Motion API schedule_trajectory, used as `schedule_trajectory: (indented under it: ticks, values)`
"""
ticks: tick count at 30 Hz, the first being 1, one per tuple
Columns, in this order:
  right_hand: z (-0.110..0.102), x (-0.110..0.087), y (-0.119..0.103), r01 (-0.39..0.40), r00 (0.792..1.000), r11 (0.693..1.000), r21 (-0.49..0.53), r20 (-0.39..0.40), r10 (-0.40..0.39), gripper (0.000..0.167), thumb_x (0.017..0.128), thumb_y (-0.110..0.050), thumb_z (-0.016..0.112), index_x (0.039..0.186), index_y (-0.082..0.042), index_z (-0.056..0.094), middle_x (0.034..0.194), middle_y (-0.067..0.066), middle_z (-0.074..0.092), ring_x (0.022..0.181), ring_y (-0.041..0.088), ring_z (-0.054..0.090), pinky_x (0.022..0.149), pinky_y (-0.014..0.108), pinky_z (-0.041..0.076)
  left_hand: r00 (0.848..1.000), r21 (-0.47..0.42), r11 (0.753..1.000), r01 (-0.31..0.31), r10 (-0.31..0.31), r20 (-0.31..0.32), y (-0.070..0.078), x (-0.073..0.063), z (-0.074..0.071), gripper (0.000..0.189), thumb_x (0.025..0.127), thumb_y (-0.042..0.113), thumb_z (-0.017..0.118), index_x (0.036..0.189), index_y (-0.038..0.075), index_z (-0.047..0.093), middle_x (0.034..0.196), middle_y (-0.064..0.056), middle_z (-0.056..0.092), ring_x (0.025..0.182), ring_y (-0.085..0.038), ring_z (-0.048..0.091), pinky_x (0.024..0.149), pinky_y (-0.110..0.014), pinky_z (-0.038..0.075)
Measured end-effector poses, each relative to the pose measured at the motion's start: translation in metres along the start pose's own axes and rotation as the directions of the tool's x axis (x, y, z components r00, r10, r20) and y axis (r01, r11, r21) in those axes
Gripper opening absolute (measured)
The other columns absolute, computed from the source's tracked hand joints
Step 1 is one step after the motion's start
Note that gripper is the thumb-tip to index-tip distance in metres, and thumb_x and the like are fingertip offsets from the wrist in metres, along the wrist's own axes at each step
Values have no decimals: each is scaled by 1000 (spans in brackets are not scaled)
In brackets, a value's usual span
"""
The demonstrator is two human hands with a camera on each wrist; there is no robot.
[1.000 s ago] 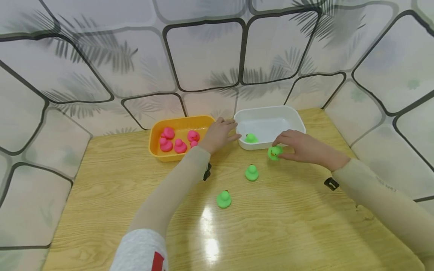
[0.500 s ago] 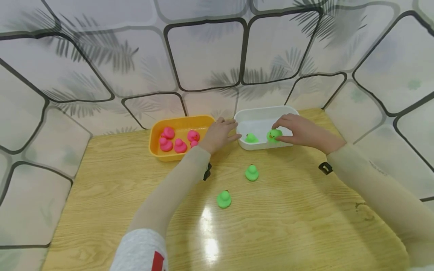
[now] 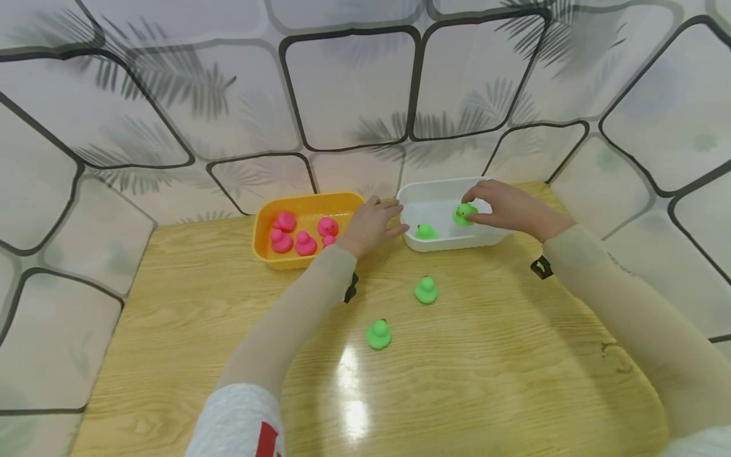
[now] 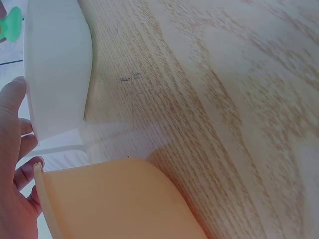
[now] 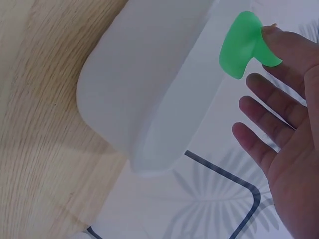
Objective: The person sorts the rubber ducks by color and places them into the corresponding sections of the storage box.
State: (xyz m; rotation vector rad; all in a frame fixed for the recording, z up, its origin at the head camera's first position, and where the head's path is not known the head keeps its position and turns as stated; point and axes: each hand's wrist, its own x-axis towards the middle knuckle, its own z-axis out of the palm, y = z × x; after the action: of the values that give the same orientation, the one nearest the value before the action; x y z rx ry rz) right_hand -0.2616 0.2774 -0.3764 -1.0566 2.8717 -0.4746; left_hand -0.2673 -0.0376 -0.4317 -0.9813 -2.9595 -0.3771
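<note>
Between thumb and index finger, my right hand [image 3: 505, 206] pinches a green rubber duck [image 3: 464, 214] over the white tub [image 3: 468, 242]. In the right wrist view, this held duck [image 5: 241, 45] is above the tub's rim, and the other fingers are spread. Another green duck [image 3: 426, 232] lies inside the tub at its left end. My left hand [image 3: 370, 227] lies across the gap between the white tub and the orange tub [image 3: 274, 261], fingers extended. The left wrist view has its thumb [image 4: 13, 93] at the white tub's rim and its other fingers near the orange rim.
Two green ducks, a nearer one [image 3: 379, 334] and a farther one [image 3: 426, 290], stand on the wooden table [image 3: 485, 374]. Several pink ducks [image 3: 305, 244] sit in the orange tub. A patterned wall [image 3: 354, 89] rises behind both tubs.
My right hand has lifted the green duck from in front of the white tub and carried it over the rim, away from me. The left hand stays where it was.
</note>
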Motion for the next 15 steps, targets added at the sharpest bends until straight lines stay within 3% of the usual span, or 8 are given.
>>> schedule_trajectory:
  ticks: [15]
  values:
    - [9,-2,11,-35,999,999,-6,25,35,27,96,-10,76,118,4,70,118,20,69,113,41,63,99,56,49,1000,0,1000,1,-1,2,0,1,1,59,105,47,60,148,8,58,155,-9,55,120,-29,52,104,-39,46]
